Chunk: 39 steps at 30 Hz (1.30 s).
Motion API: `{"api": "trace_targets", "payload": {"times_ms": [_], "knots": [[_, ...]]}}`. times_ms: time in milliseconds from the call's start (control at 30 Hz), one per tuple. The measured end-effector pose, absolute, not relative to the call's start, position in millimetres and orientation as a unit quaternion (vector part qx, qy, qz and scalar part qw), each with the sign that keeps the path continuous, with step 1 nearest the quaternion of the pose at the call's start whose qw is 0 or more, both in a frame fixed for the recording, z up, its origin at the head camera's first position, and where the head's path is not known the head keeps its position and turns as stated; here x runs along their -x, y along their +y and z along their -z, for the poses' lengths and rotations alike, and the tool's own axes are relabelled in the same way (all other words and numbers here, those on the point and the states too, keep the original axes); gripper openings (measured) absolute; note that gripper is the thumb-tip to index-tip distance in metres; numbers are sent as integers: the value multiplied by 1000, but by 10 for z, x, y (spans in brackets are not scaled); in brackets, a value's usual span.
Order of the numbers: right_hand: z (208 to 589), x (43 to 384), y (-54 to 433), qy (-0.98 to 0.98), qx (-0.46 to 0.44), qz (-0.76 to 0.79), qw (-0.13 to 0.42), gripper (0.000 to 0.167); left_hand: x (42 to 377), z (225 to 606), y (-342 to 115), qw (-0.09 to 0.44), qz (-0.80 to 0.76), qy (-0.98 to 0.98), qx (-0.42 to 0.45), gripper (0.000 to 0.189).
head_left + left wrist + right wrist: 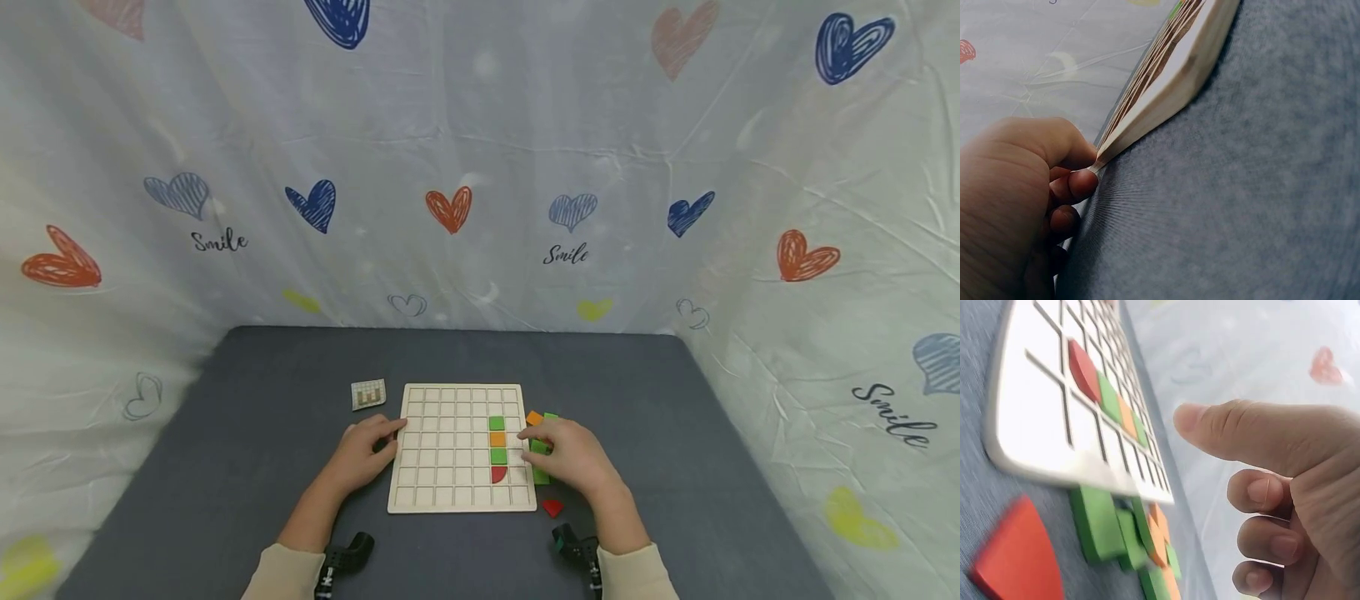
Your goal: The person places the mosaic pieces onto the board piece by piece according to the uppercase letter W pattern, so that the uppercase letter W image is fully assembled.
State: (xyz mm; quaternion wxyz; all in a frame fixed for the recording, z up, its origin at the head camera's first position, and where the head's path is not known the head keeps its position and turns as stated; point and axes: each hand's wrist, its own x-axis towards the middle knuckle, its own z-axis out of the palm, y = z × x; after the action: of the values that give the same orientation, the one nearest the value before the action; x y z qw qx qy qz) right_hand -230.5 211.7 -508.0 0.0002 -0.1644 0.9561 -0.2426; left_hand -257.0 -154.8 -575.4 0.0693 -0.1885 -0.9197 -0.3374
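Observation:
A pale wooden board with a square grid (442, 493) lies on the dark table. My left hand (363, 452) is at its left side, with thumb and index fingertips on the edge (1147, 122). One column on the right of the grid holds a green square (497, 423), an orange square (497, 438), another green square (498, 456) and a red quarter-round piece (498, 474). Over the right edge hovers my right hand (573, 454), thumb and index apart with nothing between them. Several green and orange blocks (1099, 522) lie beside that edge, partly hidden under this hand in the head view.
A loose red piece (552, 507) lies near the board's lower right corner. Beyond my left hand sits a small pattern card (368, 394). A dark cloth (300, 358) covers the table, and a white curtain printed with hearts (495, 108) hangs behind and at both sides.

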Motion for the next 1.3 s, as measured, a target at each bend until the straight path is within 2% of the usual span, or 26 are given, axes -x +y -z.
{"api": "trace_targets", "payload": {"times_ms": [267, 533, 1100, 1300], "knots": [[5134, 2362, 2375, 956, 124, 266, -15, 32, 2583, 5774, -1559, 70, 341, -918, 190, 38], [5234, 2412, 2523, 952, 87, 294, 20, 20, 2591, 5791, -1570, 69, 334, -921, 187, 38], [5368, 2444, 2452, 960, 68, 273, 20, 23, 2593, 5764, -1551, 66, 340, -920, 182, 38], [5373, 2444, 2431, 958, 70, 276, 30, 19, 2586, 5768, -1548, 64, 342, -920, 180, 38]]}}
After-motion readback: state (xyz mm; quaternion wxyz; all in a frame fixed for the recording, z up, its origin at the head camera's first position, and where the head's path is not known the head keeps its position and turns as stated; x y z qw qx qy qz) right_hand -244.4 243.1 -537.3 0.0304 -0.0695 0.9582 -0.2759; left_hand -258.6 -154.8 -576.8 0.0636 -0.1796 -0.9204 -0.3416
